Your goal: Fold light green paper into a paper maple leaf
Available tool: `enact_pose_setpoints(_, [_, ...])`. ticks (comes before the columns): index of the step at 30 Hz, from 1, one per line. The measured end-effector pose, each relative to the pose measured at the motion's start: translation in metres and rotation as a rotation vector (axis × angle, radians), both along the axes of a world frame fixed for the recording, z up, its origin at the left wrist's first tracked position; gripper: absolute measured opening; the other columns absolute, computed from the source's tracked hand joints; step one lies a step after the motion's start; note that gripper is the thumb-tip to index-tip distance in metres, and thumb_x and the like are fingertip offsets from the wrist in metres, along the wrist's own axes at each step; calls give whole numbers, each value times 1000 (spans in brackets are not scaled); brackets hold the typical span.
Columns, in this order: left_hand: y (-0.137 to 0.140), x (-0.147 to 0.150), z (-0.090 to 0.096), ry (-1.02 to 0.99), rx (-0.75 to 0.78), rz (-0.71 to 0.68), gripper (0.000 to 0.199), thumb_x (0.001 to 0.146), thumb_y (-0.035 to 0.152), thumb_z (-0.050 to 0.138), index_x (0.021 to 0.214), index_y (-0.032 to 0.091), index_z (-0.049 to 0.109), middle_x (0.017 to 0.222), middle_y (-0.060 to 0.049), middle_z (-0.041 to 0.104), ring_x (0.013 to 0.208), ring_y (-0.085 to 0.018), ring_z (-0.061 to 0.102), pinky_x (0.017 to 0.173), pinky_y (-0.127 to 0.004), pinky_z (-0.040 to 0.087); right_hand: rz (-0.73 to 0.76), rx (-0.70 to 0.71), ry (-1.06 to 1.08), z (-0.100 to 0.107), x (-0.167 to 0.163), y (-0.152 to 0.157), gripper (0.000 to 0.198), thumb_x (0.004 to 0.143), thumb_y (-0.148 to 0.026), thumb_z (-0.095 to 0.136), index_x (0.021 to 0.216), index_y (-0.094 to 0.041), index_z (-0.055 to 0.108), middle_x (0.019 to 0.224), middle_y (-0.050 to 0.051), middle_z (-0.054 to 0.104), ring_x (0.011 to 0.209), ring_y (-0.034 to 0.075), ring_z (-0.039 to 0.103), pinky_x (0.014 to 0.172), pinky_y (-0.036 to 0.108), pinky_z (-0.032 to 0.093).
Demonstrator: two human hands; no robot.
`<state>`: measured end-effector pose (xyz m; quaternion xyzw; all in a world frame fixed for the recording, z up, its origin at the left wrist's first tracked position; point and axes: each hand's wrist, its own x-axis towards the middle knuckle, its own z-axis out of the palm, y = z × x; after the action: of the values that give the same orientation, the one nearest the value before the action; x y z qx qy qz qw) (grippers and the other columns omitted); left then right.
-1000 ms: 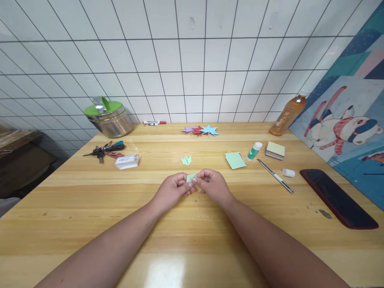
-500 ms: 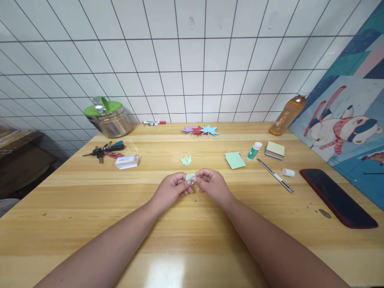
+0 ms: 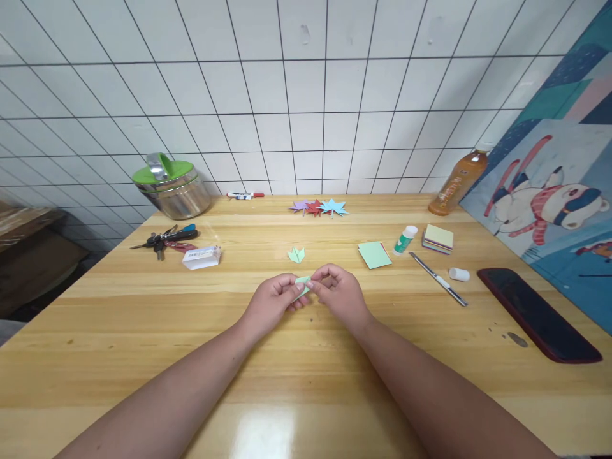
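Observation:
Between my hands is a small light green folded paper [image 3: 302,288], partly covered by fingers. My left hand [image 3: 277,297] pinches it from the left, thumb on top. From the right, my right hand [image 3: 338,292] grips its upper right edge between thumb and forefinger. Just beyond my hands lies a folded green paper piece [image 3: 296,255] with pointed tips. A stack of square green paper [image 3: 375,255] rests to the right of it. Farther back, purple, red and blue paper leaves [image 3: 319,208] lie in a row.
On the right are a glue stick [image 3: 405,240], its white cap [image 3: 459,274], a utility knife [image 3: 438,278], sticky notes [image 3: 438,238], a phone [image 3: 538,313] and a drink bottle [image 3: 459,183]. At left are keys [image 3: 167,239], a small white box [image 3: 201,257] and a green-lidded steel pot [image 3: 172,186].
My right hand has shifted slightly up, and its lower fingers have drawn in. More of the green paper's lower part now shows between my hands.

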<state>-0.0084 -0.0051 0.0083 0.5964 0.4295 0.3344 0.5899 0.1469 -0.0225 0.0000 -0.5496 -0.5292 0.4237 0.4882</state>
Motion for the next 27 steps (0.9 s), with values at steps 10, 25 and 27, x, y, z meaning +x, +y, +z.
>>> enact_pose_setpoints(10, [0, 0, -2, -3, 21, 12, 25, 76, 40, 58, 77, 15, 61, 69, -4, 65, 59, -13, 57, 56, -23, 42, 20, 19, 5, 6, -1, -3, 17, 66, -33, 65, 71, -19, 56, 49, -5, 53, 41, 7, 42, 41, 19, 31])
enact_pose_setpoints(25, [0, -1, 1, -56, -58, -31, 27, 78, 41, 55, 76, 14, 63, 69, -5, 67, 60, -13, 57, 55, -23, 41, 85, 79, 22, 7, 0, -4, 12, 71, -29, 60, 73, -19, 54, 48, -6, 45, 42, 7, 41, 42, 18, 30])
enact_pose_setpoints(27, [0, -2, 1, -73, -62, -36, 27, 78, 40, 55, 75, 14, 63, 69, -5, 67, 60, -13, 57, 55, -23, 41, 103, 56, 34, 7, 0, -4, 13, 71, -30, 59, 75, -19, 54, 47, -7, 44, 41, 7, 38, 41, 18, 29])
